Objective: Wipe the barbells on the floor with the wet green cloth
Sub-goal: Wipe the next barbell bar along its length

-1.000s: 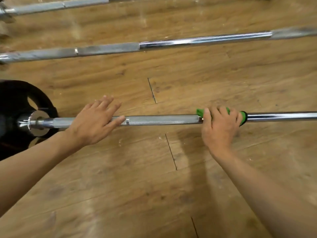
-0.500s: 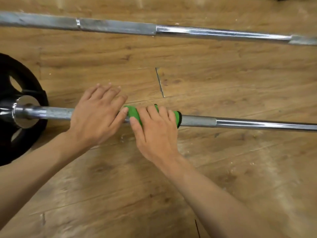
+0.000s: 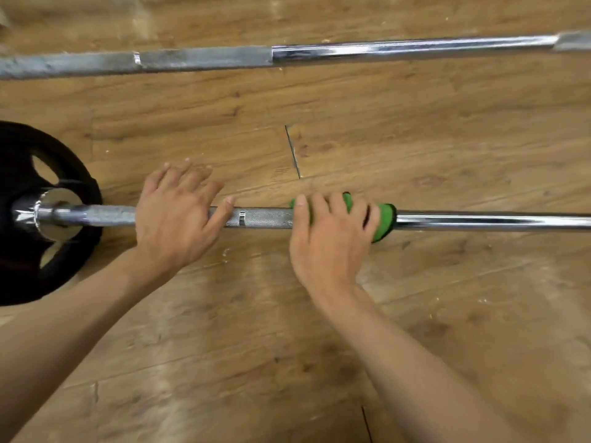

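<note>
Along the near barbell (image 3: 262, 218), lying on the wooden floor (image 3: 447, 139) with its long axis left-to-right out from the black weight plate (image 3: 19, 174), the right hand (image 3: 326, 238) has slid away from the plate, parting from the left hand (image 3: 174, 219). The left hand rests flat-fingered on the shaft nearer the plate. The right hand clamps the green cloth (image 3: 383, 219) round the shaft, with bare chrome beyond it.

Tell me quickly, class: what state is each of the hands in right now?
Left hand: open, fingers straight, resting on the near barbell.
Right hand: closed around the green cloth, wrapped on that barbell.
</note>
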Motion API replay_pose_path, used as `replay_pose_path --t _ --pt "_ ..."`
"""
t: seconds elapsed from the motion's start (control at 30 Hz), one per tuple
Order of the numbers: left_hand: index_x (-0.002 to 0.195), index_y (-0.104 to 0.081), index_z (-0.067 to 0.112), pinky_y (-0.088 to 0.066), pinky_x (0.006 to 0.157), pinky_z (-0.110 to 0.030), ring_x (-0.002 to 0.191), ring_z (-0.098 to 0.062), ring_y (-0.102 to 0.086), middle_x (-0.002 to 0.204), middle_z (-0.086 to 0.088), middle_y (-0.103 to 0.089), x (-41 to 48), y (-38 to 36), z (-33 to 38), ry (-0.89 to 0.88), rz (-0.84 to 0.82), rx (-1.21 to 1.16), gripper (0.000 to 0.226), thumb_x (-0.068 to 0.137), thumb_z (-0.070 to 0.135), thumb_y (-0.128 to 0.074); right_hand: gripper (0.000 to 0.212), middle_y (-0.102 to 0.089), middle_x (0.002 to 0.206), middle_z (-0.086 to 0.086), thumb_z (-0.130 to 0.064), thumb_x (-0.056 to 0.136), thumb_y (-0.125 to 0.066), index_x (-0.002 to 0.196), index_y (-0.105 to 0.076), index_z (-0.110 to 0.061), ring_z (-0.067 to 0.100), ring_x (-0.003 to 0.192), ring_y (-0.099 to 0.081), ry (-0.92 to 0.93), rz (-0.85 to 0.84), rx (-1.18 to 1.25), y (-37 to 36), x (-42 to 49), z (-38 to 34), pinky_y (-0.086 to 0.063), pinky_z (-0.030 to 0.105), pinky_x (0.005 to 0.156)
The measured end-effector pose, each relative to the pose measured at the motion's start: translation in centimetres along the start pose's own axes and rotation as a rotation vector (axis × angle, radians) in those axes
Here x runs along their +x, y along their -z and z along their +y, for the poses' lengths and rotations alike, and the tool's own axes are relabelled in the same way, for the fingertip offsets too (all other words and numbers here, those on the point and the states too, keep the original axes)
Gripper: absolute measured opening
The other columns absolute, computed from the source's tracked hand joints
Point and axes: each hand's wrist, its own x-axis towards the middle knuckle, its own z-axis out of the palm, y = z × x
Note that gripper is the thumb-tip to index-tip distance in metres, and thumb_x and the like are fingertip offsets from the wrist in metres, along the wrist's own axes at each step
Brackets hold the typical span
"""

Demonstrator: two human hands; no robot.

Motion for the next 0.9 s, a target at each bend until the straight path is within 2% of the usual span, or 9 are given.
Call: replay_pose_path --t 0.07,0.13,0.17,0.23,0.47,0.6,0.7,0.8,0.9 --pt "0.121 -0.073 0.015 -0.032 0.116 -0.053 0.139 -0.039 -0.051 0.138 -0.015 -0.067 0.0 -0.1 -0.1 0.007 -0.011 0.011 0.065 0.104 0.057 -0.027 0.062 -0.071 0.108 0.010 -0.056 0.105 -0.022 0.137 -0.064 -0.023 0.037 0.106 -0.055 0.202 -0.089 0.000 -0.1 0.0 -2.5 -0.037 0.053 0.103" --pt "0.128 -0.070 0.014 -0.032 0.115 -0.054 0.140 -0.040 -0.050 0.139 -0.017 -0.065 0.0 -0.2 -0.2 -0.003 -0.003 0.007 0.066 0.105 0.057 -0.025 0.068 -0.067 0.108 0.015 -0.062 0.105 -0.016 0.162 -0.033 -0.029 0.037 0.098 -0.057 0.505 -0.145 -0.104 0.3 0.8 -1.0 -0.041 0.050 0.094" --pt "0.130 -0.068 0.013 -0.031 0.115 -0.054 0.140 -0.041 -0.050 0.140 -0.018 -0.064 -0.1 -0.2 -0.2 -0.009 0.005 0.000 0.066 0.105 0.057 -0.025 0.068 -0.065 0.110 0.016 -0.063 0.105 -0.016 0.165 -0.022 -0.032 0.036 0.096 -0.057 0.666 -0.162 -0.164 0.6 1.5 0.9 -0.042 0.048 0.089" --pt "0.133 -0.067 0.014 -0.030 0.116 -0.054 0.142 -0.041 -0.048 0.142 -0.018 -0.063 -0.3 -0.2 -0.1 -0.016 0.017 -0.019 0.068 0.106 0.058 -0.022 0.067 -0.062 0.114 0.016 -0.064 0.105 -0.018 0.165 -0.018 -0.033 0.034 0.093 -0.057 0.863 -0.173 -0.242 1.9 3.1 5.6 -0.043 0.044 0.080" --pt "0.127 -0.074 0.018 -0.030 0.117 -0.052 0.146 -0.038 -0.044 0.147 -0.015 -0.060 -1.2 -0.3 0.3 0.020 0.098 -0.043 0.067 0.106 0.059 -0.025 0.076 -0.054 0.127 0.025 -0.065 0.105 -0.018 0.167 0.000 -0.025 0.040 0.094 -0.053 0.914 -0.368 -0.441 7.6 5.7 18.8 -0.049 0.050 0.080" --pt "0.128 -0.073 0.018 -0.033 0.115 -0.053 0.145 -0.038 -0.045 0.146 -0.014 -0.061 -1.6 0.0 0.5 0.024 0.120 -0.033 0.063 0.107 0.056 -0.028 0.086 -0.058 0.122 0.019 -0.076 0.099 -0.007 0.166 -0.004 -0.022 0.039 0.094 -0.056 0.815 -0.406 -0.392 6.1 4.5 13.0 -0.047 0.047 0.077" --pt "0.130 -0.072 0.018 -0.034 0.114 -0.052 0.143 -0.038 -0.048 0.144 -0.014 -0.062 -1.8 0.2 0.7 0.022 0.105 -0.023 0.061 0.107 0.055 -0.030 0.095 -0.058 0.130 0.014 -0.080 0.091 0.008 0.165 -0.001 -0.022 0.037 0.106 -0.060 0.773 -0.392 -0.306 3.7 3.2 5.6 -0.047 0.044 0.081" --pt "0.134 -0.070 0.019 -0.033 0.115 -0.052 0.144 -0.038 -0.046 0.147 -0.014 -0.061 -2.3 0.4 0.5 0.005 0.090 -0.004 0.064 0.108 0.056 -0.024 0.095 -0.056 0.136 0.011 -0.079 0.089 0.006 0.165 -0.001 -0.023 0.035 0.113 -0.058 0.791 -0.371 -0.275 1.7 1.6 0.1 -0.043 0.044 0.082" --pt "0.136 -0.068 0.020 -0.031 0.117 -0.051 0.146 -0.036 -0.044 0.149 -0.013 -0.059 -2.7 0.2 0.5 -0.011 0.077 -0.010 0.064 0.109 0.055 -0.023 0.090 -0.059 0.129 0.013 -0.076 0.095 -0.001 0.166 -0.009 -0.022 0.036 0.108 -0.057 0.850 -0.345 -0.258 1.8 1.5 0.2 -0.044 0.045 0.084"
